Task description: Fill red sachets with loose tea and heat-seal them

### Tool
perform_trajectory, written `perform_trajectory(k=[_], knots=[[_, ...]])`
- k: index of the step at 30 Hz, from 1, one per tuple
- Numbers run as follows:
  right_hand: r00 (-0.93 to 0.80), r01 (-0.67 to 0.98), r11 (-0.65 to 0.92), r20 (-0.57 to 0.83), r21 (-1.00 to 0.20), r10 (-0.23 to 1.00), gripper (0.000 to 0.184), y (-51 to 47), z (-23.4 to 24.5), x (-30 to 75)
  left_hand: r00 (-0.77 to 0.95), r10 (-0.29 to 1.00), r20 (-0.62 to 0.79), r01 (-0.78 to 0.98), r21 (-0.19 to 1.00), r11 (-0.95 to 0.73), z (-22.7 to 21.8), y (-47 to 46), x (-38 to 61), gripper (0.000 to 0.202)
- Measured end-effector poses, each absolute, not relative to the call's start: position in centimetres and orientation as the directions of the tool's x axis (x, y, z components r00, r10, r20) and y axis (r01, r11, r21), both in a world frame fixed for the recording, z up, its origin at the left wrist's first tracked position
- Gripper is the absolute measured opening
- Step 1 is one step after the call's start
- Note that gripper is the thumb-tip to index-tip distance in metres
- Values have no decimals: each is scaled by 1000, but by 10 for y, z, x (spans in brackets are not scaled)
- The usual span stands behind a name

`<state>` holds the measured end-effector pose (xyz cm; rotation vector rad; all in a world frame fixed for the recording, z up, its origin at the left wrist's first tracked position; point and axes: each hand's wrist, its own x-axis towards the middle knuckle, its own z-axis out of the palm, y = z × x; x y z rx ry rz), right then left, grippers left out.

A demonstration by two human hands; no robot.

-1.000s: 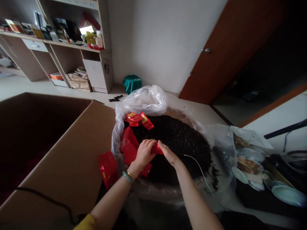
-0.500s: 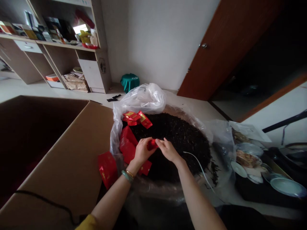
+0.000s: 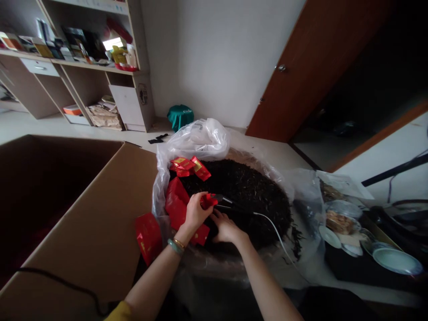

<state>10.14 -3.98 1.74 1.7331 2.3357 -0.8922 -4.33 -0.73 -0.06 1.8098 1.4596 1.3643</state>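
My left hand (image 3: pixel 195 213) is closed on a small red packet (image 3: pixel 209 200), holding it upright over a heap of dark dried leaves (image 3: pixel 257 183) that looks like loose tea. Just right of the packet lies a black tool with two slim arms (image 3: pixel 227 203), and a white cord (image 3: pixel 276 229) runs from it. Down on the leaves, my right hand (image 3: pixel 228 229) has its thumb and fingers apart; its fingertips are partly hidden. Larger red bags (image 3: pixel 177 203) lie beside my left wrist. Several small red packets (image 3: pixel 190 166) rest at the heap's back left.
A clear plastic liner (image 3: pixel 200 138) surrounds the leaves. To the left stands a big open cardboard box (image 3: pixel 100 209), with another red bag (image 3: pixel 149 236) by its side. Bowls and dishes (image 3: pixel 396 261) sit at right. Behind are a shelf unit (image 3: pixel 129 104), a green-covered bin (image 3: pixel 180 117) and a brown door (image 3: pixel 284 89).
My right hand has left the red packet and moved down onto the leaves. My left hand keeps the packet, slightly further left. The black tool now shows beside it.
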Motion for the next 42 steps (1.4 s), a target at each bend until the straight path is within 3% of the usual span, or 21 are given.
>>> perform_trajectory(k=[10, 17, 20, 26, 29, 32, 36, 42], knots=[[-335, 937, 264, -376, -228, 864, 84, -48, 24, 84, -100, 916, 389, 436, 845, -311, -4, -6, -40, 47], [-325, 934, 259, -287, -246, 901, 58, -55, 26, 88, -111, 918, 380, 428, 852, -300, -6, -5, -41, 47], [-308, 915, 226, -217, -334, 926, 48, -53, 22, 98, -123, 917, 380, 432, 852, -295, -7, -5, -40, 48], [-228, 632, 190, 54, -752, 972, 26, -40, 31, 128, -137, 897, 420, 466, 827, -315, -9, -5, -39, 48], [-164, 460, 92, 17, -883, 986, 20, -34, 53, 138, -122, 895, 429, 479, 815, -326, -8, -6, -39, 48], [-150, 337, 69, 19, -939, 988, 23, -27, 81, 137, -109, 890, 444, 487, 804, -341, -7, -6, -40, 47], [-224, 399, 165, 79, -902, 971, 24, -14, 111, 121, -101, 890, 445, 486, 803, -345, -6, -7, -40, 47], [-315, 724, 327, 131, -607, 940, 27, 4, 121, 103, -92, 898, 430, 477, 811, -340, -4, -8, -41, 50]])
